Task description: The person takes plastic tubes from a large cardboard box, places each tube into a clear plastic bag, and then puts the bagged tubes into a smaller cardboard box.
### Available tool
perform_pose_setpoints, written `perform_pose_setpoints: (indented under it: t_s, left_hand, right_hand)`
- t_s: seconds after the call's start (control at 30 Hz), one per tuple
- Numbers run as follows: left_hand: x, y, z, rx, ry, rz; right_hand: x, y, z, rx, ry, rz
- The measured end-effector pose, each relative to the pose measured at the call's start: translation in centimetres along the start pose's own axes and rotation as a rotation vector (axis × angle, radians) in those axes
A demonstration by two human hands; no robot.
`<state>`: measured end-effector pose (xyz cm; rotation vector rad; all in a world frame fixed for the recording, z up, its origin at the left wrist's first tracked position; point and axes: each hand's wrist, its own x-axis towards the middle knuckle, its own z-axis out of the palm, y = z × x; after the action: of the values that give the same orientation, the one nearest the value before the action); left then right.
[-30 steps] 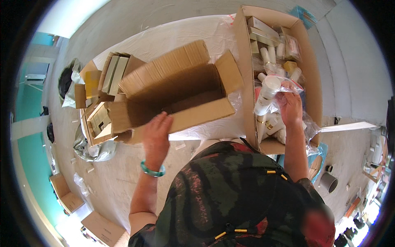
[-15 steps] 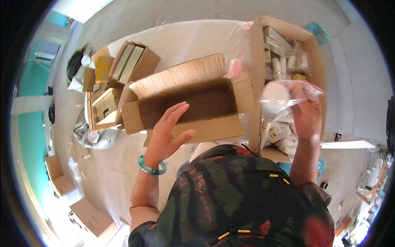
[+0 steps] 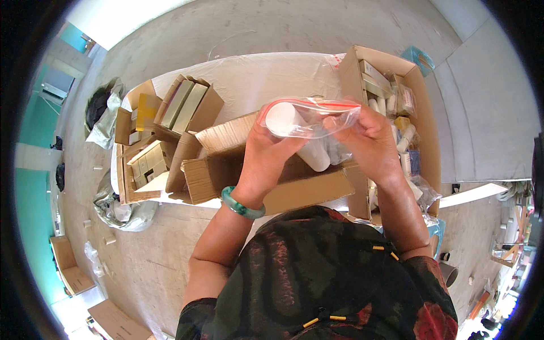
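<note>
Two bare hands are holding one clear plastic bag with a red strip (image 3: 317, 132) up above the table (image 3: 255, 73), which is covered in whitish sheet. From where I stand, the bag is between the hands, over the open brown cardboard box (image 3: 311, 192) at the middle of the table's near edge. The left hand (image 3: 266, 158) grasps the bag's left side, with its thumb stretched out under a white cylindrical container (image 3: 283, 119) inside; its other fingers are mostly hidden. On this wrist sits a green-and-white marbled bangle (image 3: 243, 204). The right hand (image 3: 368, 144) grips the other side of the bag near the strip, fingers bent inward. A white rounded part is seen lower, below the bag's mouth; I cannot tell if it belongs to the same container.

At the table's right end stands a large brown carton (image 3: 429, 164), filled with white tubes, pale boxes and wrapped pieces. Toward the left end, a smaller brown carton (image 3: 208, 110) holds flat pale boxes (image 3: 188, 110) on edge, and close to the near left corner, small cream boxes (image 3: 150, 163) lie in another carton.
</note>
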<state>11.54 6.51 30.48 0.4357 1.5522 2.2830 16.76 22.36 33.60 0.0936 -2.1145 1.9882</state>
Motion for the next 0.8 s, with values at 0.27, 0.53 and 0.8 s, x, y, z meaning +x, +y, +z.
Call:
perform_pose_setpoints:
  t_s: [0.27, 0.53, 0.8]
  left_hand:
    - [-1.0, 0.4, -4.8, -0.135, -0.031, -0.036]
    - [-2.0, 0.4, -7.5, -0.059, -0.053, -0.072]
    - [-1.4, 0.2, -11.0, -0.532, 0.240, 0.048]
  right_hand:
    - [0.8, 1.9, 2.5, 0.355, 0.121, 0.105]
    - [0.9, 4.9, 3.4, 0.271, -0.029, 0.076]
    - [-0.3, 5.8, 3.8, 0.141, 0.127, 0.038]
